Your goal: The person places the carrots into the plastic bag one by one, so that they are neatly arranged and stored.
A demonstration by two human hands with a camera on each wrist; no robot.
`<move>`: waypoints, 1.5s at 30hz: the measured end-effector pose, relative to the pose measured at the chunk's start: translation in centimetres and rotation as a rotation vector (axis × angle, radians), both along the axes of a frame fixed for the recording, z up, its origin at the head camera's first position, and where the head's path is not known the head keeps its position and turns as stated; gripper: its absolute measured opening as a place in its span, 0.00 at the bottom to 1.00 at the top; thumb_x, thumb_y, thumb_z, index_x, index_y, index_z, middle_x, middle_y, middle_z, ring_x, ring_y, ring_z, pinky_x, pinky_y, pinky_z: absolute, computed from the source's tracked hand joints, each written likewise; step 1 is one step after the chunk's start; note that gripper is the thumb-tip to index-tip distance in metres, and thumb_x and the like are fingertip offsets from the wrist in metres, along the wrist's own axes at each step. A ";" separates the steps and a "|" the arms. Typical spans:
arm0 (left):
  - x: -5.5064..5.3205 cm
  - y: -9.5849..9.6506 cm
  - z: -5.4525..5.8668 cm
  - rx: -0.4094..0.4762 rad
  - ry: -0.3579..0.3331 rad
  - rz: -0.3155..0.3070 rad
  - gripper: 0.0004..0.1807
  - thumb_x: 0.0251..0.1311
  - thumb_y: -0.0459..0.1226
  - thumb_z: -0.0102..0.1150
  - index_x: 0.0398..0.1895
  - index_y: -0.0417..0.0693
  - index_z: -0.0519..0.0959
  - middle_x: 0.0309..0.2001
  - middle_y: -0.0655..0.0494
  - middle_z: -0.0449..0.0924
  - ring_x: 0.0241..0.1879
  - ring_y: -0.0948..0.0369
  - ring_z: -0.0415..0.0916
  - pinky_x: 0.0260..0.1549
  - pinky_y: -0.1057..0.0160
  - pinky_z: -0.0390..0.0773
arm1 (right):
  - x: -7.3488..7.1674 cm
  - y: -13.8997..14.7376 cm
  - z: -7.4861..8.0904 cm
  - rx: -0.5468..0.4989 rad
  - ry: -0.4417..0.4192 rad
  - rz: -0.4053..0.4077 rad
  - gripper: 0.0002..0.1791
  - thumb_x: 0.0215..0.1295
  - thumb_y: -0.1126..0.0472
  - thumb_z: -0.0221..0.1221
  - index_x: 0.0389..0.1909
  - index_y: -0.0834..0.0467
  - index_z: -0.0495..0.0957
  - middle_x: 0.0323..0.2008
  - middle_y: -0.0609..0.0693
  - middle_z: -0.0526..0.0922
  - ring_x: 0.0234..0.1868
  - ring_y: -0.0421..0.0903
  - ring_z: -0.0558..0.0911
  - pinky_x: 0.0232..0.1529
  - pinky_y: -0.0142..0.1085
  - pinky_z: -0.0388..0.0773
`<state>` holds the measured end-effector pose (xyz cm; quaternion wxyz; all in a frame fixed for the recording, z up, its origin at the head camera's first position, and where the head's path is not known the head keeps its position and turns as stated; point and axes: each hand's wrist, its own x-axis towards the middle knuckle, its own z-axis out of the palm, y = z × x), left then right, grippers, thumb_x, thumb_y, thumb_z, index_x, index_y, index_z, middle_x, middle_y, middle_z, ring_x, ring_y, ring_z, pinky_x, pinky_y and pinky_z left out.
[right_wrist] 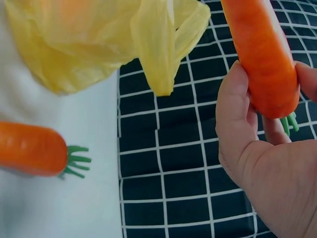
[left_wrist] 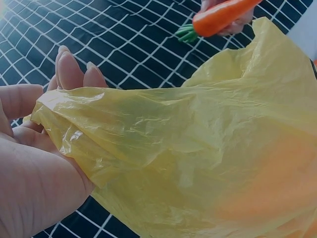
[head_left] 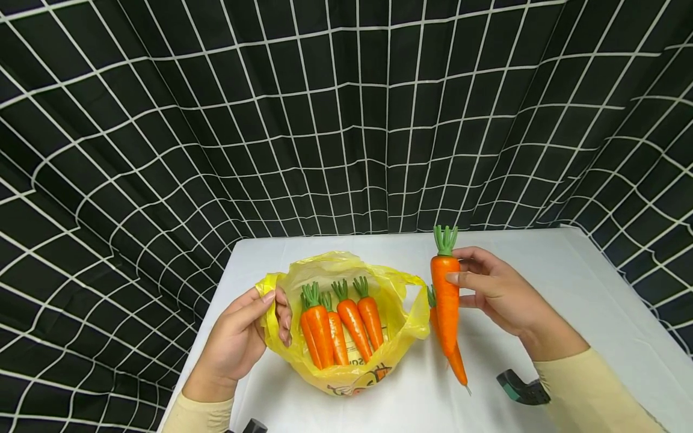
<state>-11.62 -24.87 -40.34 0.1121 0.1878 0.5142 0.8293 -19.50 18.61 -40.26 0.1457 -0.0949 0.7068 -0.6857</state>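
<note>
My left hand [head_left: 238,337] grips the left handle of a yellow plastic bag [head_left: 346,376], whose mouth gapes toward me. Several orange carrots with green tops lie inside, among them one carrot [head_left: 354,322] near the middle. To the right of the bag, my right hand [head_left: 500,288] pinches another carrot [head_left: 446,300] near its thick end, green top up, thumb on the front. Behind it, a second carrot [head_left: 458,365] rests on the table, partly covered in the head view; the right wrist view shows that table carrot [right_wrist: 32,148] with its green top.
A white-covered table [head_left: 541,252] bears everything. Black cloth with a white grid [head_left: 357,120] hangs around its back and sides. The bag's right handle [head_left: 419,307] stands up loose, close to the held carrot.
</note>
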 end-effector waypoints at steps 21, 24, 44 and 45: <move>-0.1 -0.1 -0.1 0.006 0.007 -0.004 0.17 0.89 0.32 0.33 0.50 0.41 0.77 0.37 0.51 0.80 0.33 0.58 0.80 0.37 0.64 0.85 | 0.3 -3.2 1.6 -0.049 0.024 0.038 0.24 0.78 0.66 0.63 0.68 0.66 0.68 0.62 0.67 0.72 0.56 0.63 0.81 0.52 0.53 0.89; -0.1 -0.1 -0.2 0.010 0.009 -0.002 0.17 0.89 0.32 0.33 0.51 0.41 0.77 0.37 0.50 0.81 0.33 0.58 0.80 0.37 0.64 0.85 | 0.3 -3.8 1.8 -0.053 0.026 0.046 0.25 0.77 0.66 0.63 0.68 0.67 0.67 0.62 0.67 0.72 0.56 0.64 0.81 0.52 0.53 0.88; -0.2 0.0 -0.2 0.008 0.006 -0.011 0.16 0.89 0.33 0.33 0.51 0.40 0.76 0.37 0.51 0.80 0.33 0.58 0.80 0.37 0.64 0.85 | 0.1 -6.1 2.4 -0.067 0.017 0.051 0.26 0.75 0.66 0.64 0.68 0.67 0.68 0.61 0.67 0.72 0.57 0.64 0.81 0.53 0.52 0.88; -0.2 0.0 -0.1 0.009 0.008 -0.012 0.16 0.89 0.33 0.33 0.51 0.40 0.76 0.37 0.51 0.80 0.34 0.58 0.80 0.37 0.64 0.85 | 0.1 -6.3 2.4 -0.068 0.016 0.055 0.26 0.75 0.66 0.64 0.68 0.67 0.68 0.61 0.67 0.71 0.56 0.64 0.81 0.53 0.52 0.88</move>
